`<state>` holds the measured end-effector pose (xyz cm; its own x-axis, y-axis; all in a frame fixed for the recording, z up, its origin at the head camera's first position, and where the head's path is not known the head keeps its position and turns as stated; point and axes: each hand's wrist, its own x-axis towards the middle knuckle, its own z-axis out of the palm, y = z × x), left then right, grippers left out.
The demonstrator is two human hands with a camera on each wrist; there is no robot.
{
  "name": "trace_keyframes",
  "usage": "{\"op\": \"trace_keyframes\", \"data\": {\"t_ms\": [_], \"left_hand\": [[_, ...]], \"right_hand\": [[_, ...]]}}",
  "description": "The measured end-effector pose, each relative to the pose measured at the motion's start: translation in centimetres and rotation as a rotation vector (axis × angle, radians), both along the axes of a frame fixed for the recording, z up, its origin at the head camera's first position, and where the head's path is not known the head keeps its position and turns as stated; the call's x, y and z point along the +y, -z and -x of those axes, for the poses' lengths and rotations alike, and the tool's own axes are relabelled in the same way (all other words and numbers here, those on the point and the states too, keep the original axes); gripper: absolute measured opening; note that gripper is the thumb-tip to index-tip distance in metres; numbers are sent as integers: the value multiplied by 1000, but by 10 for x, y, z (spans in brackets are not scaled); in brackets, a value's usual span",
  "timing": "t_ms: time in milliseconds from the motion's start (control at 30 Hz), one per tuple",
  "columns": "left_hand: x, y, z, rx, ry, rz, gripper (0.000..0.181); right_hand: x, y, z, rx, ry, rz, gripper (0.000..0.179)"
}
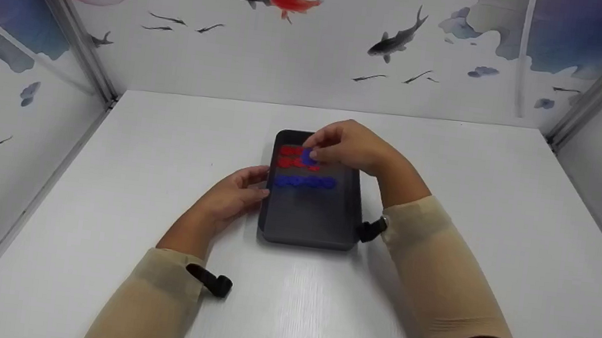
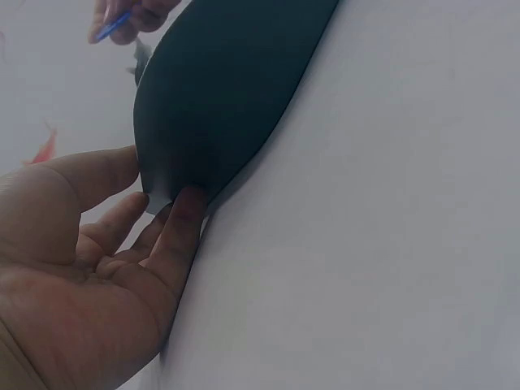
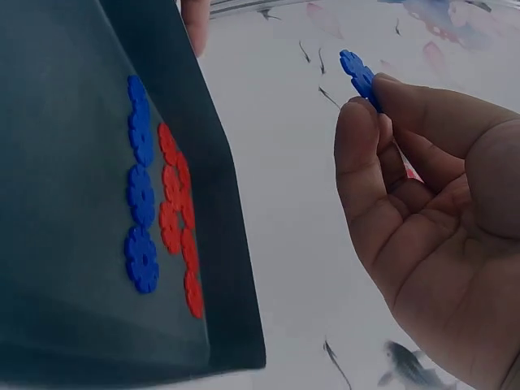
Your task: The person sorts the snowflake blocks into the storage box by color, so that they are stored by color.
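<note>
A shallow dark tray [image 1: 309,221] lies on the white table in the head view. My right hand [image 1: 358,148] is over its far part, pinching a blue flower-shaped plastic disc [image 3: 360,77] between thumb and fingertip. Inside the tray, blue notched discs [image 3: 141,195] form one row. Red discs of the same kind [image 3: 171,211] lie beyond them in two rows near the far wall, partly covered by the right hand in the head view. My left hand [image 1: 234,198] touches the tray's left side, its thumb and fingers [image 2: 187,219] extended against the outer wall.
White table surface [image 1: 284,305] surrounds the tray. Panels printed with fish and petals [image 1: 313,73] stand along the back and both sides, joined by metal corner posts [image 1: 75,20]. Black straps with small mounts [image 1: 215,283] sit on both forearms.
</note>
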<state>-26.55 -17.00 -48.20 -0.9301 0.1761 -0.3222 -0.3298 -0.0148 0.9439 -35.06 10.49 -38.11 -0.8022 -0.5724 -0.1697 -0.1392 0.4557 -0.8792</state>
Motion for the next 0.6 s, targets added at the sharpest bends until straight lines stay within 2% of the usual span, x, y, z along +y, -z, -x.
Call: {"op": "trace_keyframes", "data": {"t_ms": [233, 333, 500, 600], "left_hand": [[-1, 0, 0, 7, 14, -12, 64], [-1, 1, 0, 12, 18, -21, 64], [-1, 0, 0, 17, 20, -14, 63], [-2, -1, 0, 18, 20, -7, 63]], "right_hand": [[-31, 13, 18, -16, -31, -48, 17], [-39, 23, 24, -61, -27, -26, 17], [-46, 42, 26, -163, -17, 8, 16], [-48, 51, 28, -149, -25, -10, 16]]}}
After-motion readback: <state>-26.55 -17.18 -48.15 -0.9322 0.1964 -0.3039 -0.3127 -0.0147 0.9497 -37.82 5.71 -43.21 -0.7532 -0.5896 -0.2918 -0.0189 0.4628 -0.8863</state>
